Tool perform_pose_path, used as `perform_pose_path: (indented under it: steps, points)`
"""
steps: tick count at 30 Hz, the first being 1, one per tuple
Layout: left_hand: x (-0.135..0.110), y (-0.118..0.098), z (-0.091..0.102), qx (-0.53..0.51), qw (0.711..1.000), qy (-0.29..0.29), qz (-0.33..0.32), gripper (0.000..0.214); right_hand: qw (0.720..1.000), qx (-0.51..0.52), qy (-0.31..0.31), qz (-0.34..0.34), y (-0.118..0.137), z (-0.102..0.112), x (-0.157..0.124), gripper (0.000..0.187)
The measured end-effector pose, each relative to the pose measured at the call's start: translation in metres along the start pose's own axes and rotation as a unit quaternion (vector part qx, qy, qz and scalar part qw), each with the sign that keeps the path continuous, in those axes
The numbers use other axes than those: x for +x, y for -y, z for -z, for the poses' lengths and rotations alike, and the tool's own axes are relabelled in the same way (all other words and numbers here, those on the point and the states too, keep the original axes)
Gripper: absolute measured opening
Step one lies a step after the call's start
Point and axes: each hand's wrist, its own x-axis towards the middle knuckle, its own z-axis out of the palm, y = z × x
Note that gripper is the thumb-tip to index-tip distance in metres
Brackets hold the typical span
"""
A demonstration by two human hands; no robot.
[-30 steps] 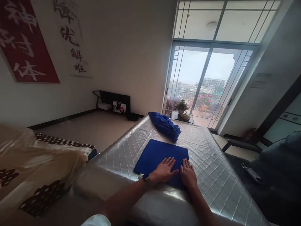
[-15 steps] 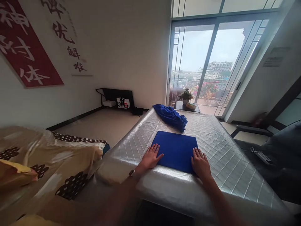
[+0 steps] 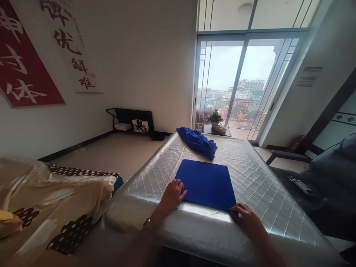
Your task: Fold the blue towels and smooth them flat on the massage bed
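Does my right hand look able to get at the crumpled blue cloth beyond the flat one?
Probably yes, perhaps with a lean forward: your right hand is at the near right corner of the flat cloth, which lies low, and nothing stands between it and the crumpled cloth.

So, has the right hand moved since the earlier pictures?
Yes: judged against the table, the right hand has come toward its near edge, to the near right corner of the flat cloth.
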Motion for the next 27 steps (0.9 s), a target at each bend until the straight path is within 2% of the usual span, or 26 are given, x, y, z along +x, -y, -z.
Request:
perform_pose_path:
  steps: [3,6,10,13,18,20,24,27]
  points:
    - [-0.016,0.001,0.006,-0.051,0.998,0.041,0.011,0.019,0.999,-0.036,-0.018,0.021,0.003,-0.002,0.0,0.025]
    - [-0.028,0.001,0.013,-0.103,0.993,0.056,0.024,0.019,0.994,-0.094,-0.033,0.04,0.009,0.0,0.002,0.028]
    - [-0.032,-0.004,0.023,-0.133,0.988,0.063,0.04,0.034,0.981,-0.164,-0.055,0.088,0.018,0.007,0.007,0.031]
    - [-0.032,-0.011,0.024,-0.112,0.991,0.064,0.038,0.044,0.965,-0.216,-0.098,0.113,0.023,0.011,0.01,0.033]
    - [-0.034,-0.019,0.017,-0.04,0.997,0.015,0.06,0.016,0.925,-0.301,-0.19,0.135,0.027,0.015,0.016,0.033]
    - [-0.035,-0.017,0.015,-0.019,0.998,0.01,0.06,0.019,0.924,-0.292,-0.202,0.139,0.029,0.018,0.017,0.03]
    - [-0.036,-0.002,0.014,0.02,0.998,0.013,0.056,0.024,0.941,-0.229,-0.203,0.143,0.031,0.026,0.021,0.023]
    - [-0.037,0.013,0.014,0.05,0.998,-0.028,0.02,0.025,0.952,-0.174,-0.197,0.155,0.032,0.033,0.021,0.024]
